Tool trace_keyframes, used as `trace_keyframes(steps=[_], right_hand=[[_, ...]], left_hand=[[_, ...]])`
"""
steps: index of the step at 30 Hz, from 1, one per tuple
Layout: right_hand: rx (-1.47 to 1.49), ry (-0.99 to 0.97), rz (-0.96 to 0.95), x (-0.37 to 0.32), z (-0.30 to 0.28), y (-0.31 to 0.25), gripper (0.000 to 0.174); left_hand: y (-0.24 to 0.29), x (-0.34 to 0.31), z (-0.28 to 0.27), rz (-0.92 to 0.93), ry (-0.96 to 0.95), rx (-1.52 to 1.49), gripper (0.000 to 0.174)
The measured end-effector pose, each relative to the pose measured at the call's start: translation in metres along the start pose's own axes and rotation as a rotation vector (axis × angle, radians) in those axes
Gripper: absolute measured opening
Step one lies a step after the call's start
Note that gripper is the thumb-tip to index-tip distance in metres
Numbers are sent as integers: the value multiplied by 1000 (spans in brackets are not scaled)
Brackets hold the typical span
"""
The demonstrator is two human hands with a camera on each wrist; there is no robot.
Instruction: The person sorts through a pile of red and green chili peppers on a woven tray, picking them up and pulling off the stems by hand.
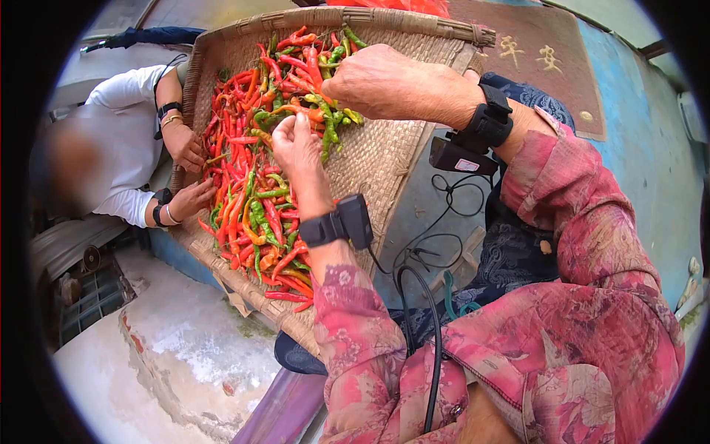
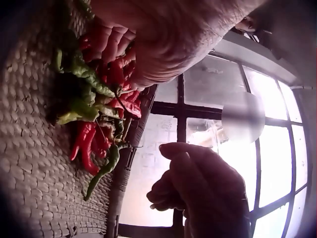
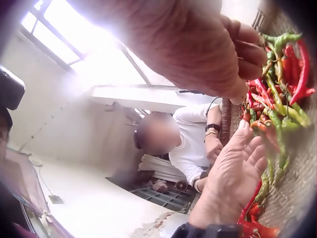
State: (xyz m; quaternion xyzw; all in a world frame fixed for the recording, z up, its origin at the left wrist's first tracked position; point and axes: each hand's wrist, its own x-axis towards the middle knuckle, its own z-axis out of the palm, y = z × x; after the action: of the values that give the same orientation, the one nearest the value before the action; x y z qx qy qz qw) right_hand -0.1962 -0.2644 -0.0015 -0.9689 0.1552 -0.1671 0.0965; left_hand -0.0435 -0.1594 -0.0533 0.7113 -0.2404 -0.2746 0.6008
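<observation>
A heap of red, orange and green chili peppers (image 1: 255,192) lies on a woven tray (image 1: 373,155). My left hand (image 1: 299,155) is low over the heap, thumb tip right beside an orange chili pepper (image 1: 303,111). Its fingers bend in among the peppers in the right wrist view; I cannot tell whether they pinch one. To its right, my right hand (image 1: 399,81) hovers over the heap's edge near green chili peppers (image 1: 330,137). In the left wrist view this right hand (image 2: 198,183) has loosely bent fingers, thumb near the index finger, and nothing visible between them.
Across the tray a person in white (image 1: 129,140) has both hands (image 1: 188,166) at its far rim. A red plastic bag (image 1: 410,6) lies beyond the back rim, near a brown mat (image 1: 536,59). Black cables (image 1: 436,251) hang between my arms.
</observation>
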Motion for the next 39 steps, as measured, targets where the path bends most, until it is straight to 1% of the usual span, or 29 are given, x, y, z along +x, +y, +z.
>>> trace_keyframes(steps=[1, 3, 4, 5, 7, 8, 9, 11, 12, 13, 15, 17, 19, 20, 21, 23, 25, 27, 28, 29, 30, 31, 33, 35, 37, 38, 39], right_hand=[[-1, -1, 5, 0, 0, 1, 10], [-19, -46, 27, 0, 0, 1, 10], [-21, -42, 32, -1, -1, 1, 11], [-22, -41, 35, -1, -2, 2, 11], [-18, -65, 27, -2, -3, 1, 12], [-14, -62, 26, -2, -3, 0, 12], [-11, -59, 26, -3, -2, 0, 13], [-5, -53, 20, -3, -1, -2, 13], [4, -55, 18, -4, -1, -3, 13], [13, -58, 17, -4, 0, -4, 12], [2, -83, 5, -4, 5, -5, 11], [-7, -107, -16, -3, 7, -7, 10], [6, -134, -22, -3, 8, -9, 9], [-14, -142, -19, -2, 10, -9, 9], [-13, -143, -24, -1, 11, -9, 9], [-17, -124, -29, -1, 14, -8, 9], [-22, -134, -27, 0, 13, -9, 8], [-12, -96, -55, 1, 14, -9, 11], [-12, -100, -55, 2, 13, -9, 11], [-13, -103, -37, 2, 10, -9, 9], [-15, -106, -19, 2, 8, -8, 9], [-19, -113, -14, 2, 8, -7, 9], [-8, -75, -16, 0, 9, -4, 9], [-9, -63, -18, -2, 9, -3, 11], [-30, -74, -1, -3, 5, -3, 11], [-37, -131, 17, -3, 2, -4, 11], [-37, -131, 22, -4, 0, -1, 11]], left_hand=[[-12, 15, 4, 39, 23, 138, 33], [-30, 31, 13, 204, 117, 411, 32], [-36, 34, 15, 122, 84, 264, 32], [-41, 35, 12, 124, 81, 263, 32], [-35, 19, 1, -71, -57, 198, 46], [-33, 10, -4, -84, -85, 179, 36], [-33, 1, -10, -82, -82, 181, 36], [-33, -16, -25, -179, -127, 23, 23], [-35, -23, -31, -210, -122, -120, 13], [-36, -28, -37, -210, -119, -119, 13], [-33, -37, -48, -192, -59, -420, 13], [-23, -44, -59, -166, -41, -424, 15], [-10, -45, -72, -70, -60, -467, 16], [-3, -45, -80, -3, -40, -467, 19], [7, -42, -85, 76, 26, -550, 23], [15, -31, -104, 148, 97, -966, 26], [18, -26, -107, 155, 96, -1017, 28], [15, -18, -94, -23, -205, -985, 27], [14, -20, -74, -153, -55, -731, 27], [13, -23, -54, -145, -71, -528, 26], [7, -21, -36, -43, -84, -325, 25], [3, -14, -22, 98, -59, 67, 32], [-6, -1, -2, 408, 51, 576, 43], [-16, 13, 12, 398, 57, 583, 45], [-27, 20, 13, 390, 66, 589, 46], [-31, 24, 8, 422, -19, 646, 43], [-29, 22, 7, 452, -106, 704, 40]])
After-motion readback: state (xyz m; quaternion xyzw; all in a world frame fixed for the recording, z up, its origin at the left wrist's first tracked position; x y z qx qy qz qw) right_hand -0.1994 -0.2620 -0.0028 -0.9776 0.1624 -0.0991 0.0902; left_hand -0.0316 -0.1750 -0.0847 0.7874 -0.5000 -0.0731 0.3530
